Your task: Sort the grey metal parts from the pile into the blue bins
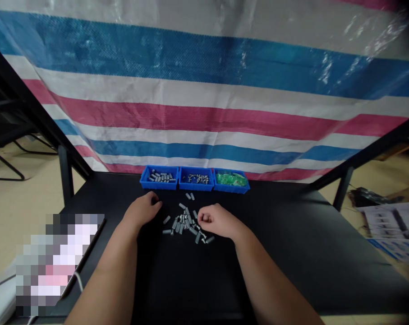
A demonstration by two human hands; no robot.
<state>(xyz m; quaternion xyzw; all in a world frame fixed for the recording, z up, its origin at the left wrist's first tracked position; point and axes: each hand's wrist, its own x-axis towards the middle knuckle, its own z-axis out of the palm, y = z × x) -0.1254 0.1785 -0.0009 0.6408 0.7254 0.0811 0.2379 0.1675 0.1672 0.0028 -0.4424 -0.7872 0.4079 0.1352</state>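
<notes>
A loose pile of small grey metal cylinders (180, 227) lies on the black table, with shiny little screw-like pieces (185, 218) mixed in. Beside the pile's left side, my left hand (144, 209) rests over the table, its fingers loosely bent and a gap showing between thumb and forefinger. Nothing shows in it. My right hand (215, 219) is at the pile's right edge with its fingers curled together. Whatever its fingertips may hold is hidden or too small to name. Two cylinders (190, 196) lie apart, behind the pile.
Three blue bins stand in a row behind the pile: a left bin (158, 186) with grey cylinders, a middle bin (195, 186) with small metal screws, a right bin (232, 188) with green packets. A striped sheet (218, 119) hangs behind. A blurred-out flat device (69, 253) lies left.
</notes>
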